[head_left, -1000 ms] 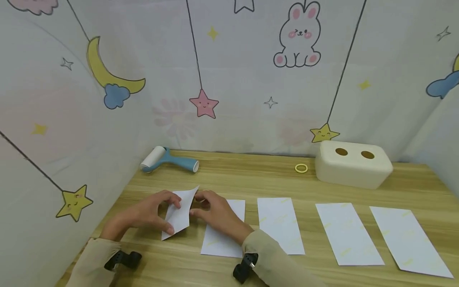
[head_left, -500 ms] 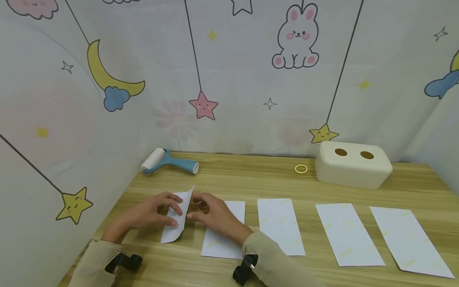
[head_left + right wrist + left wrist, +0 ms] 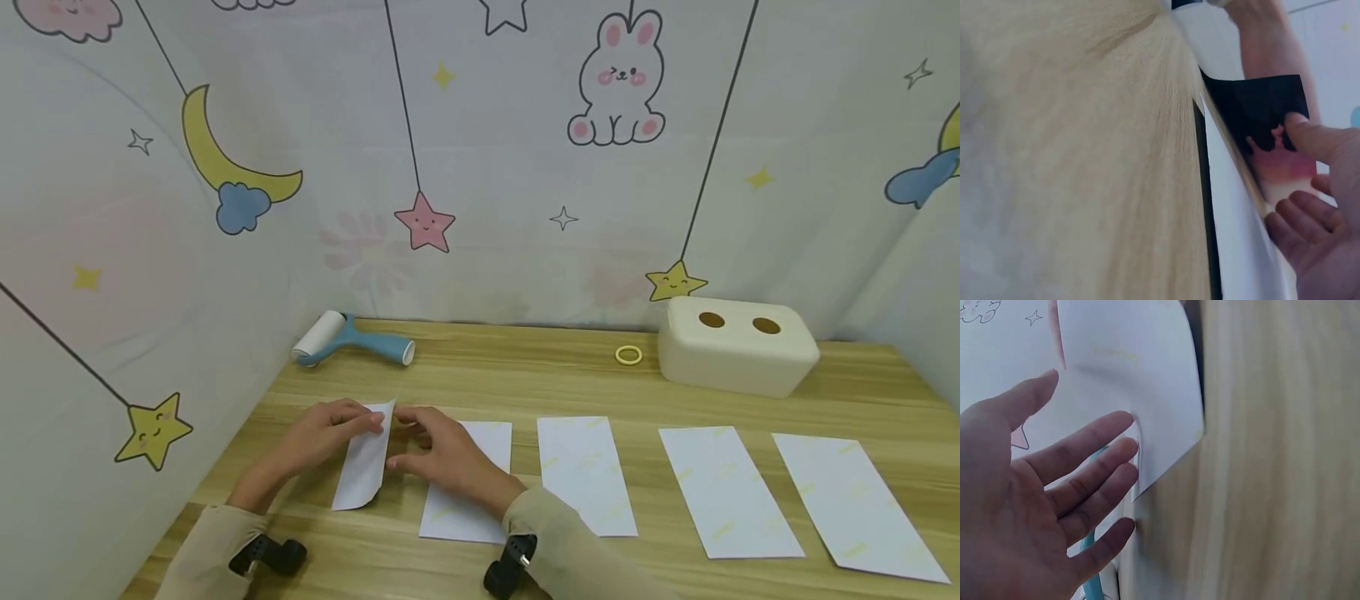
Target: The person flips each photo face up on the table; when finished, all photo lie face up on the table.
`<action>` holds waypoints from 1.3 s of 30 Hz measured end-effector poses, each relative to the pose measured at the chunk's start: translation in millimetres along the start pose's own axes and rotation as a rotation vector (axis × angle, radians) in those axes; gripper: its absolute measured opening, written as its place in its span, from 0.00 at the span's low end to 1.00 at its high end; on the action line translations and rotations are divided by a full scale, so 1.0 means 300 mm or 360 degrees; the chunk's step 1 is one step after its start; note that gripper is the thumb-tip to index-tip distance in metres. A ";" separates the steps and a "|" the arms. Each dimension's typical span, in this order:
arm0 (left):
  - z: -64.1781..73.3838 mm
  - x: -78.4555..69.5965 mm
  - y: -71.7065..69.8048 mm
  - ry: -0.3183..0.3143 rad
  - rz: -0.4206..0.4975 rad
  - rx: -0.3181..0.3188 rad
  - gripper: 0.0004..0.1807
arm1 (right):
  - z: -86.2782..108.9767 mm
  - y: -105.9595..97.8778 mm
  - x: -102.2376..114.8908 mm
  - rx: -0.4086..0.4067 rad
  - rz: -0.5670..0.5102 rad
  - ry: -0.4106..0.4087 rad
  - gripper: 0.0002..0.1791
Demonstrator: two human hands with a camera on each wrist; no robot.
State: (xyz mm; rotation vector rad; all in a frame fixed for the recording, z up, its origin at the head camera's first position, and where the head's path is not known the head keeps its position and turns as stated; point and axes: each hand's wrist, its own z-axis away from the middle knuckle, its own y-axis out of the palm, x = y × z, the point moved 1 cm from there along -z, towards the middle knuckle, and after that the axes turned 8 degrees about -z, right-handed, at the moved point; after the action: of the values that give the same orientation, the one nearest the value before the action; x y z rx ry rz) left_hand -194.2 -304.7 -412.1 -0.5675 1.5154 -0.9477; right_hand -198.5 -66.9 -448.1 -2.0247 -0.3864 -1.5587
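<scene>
A photo print (image 3: pixel 363 471), white-backed with faint yellow marks, lies bent at the left of the table, its right side raised. Its other face (image 3: pixel 1254 103), dark with pink, shows in the right wrist view. My left hand (image 3: pixel 322 433) is on its left; in the left wrist view the fingers (image 3: pixel 1107 428) are spread, several tips at the white back along the bend, the thumb apart. My right hand (image 3: pixel 446 454) is at the raised edge, loosely bent. In the right wrist view its thumb (image 3: pixel 1310 134) touches the printed face while the other fingers stay lower.
Several more white-backed sheets lie in a row to the right, the nearest white sheet (image 3: pixel 491 442) partly under my right forearm. At the back are a blue-handled lint roller (image 3: pixel 352 337), a yellow ring (image 3: pixel 628 356) and a cream box (image 3: pixel 738 358) with two holes. A patterned curtain (image 3: pixel 510 167) stands behind.
The print's raised edge has swung left and stands steeper. My left thumb has left the near part of the print, and that hand has shifted slightly. My right hand has followed the edge leftward.
</scene>
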 end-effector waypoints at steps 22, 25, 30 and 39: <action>-0.001 -0.062 0.025 0.0029 0.0064 -0.0104 0.09 | -0.001 0.010 0.001 0.0040 0.0227 -0.0059 0.34; -0.007 -0.063 0.020 0.0034 0.0214 -0.0099 0.10 | 0.000 0.006 0.001 0.0016 0.0166 -0.0047 0.32; -0.005 -0.065 -0.004 0.0057 0.0445 -0.0063 0.13 | -0.002 0.006 -0.002 -0.0021 0.0002 -0.0064 0.30; 0.016 -0.063 -0.049 0.0064 0.0620 -0.0134 0.18 | -0.002 0.014 -0.015 -0.0216 -0.0305 -0.0115 0.25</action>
State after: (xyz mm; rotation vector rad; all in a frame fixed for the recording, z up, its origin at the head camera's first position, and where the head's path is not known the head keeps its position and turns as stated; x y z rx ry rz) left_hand -188.5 -298.8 -389.1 -0.2961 1.6329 -0.5996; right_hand -198.1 -70.3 -453.3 -2.2076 -0.5293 -1.6684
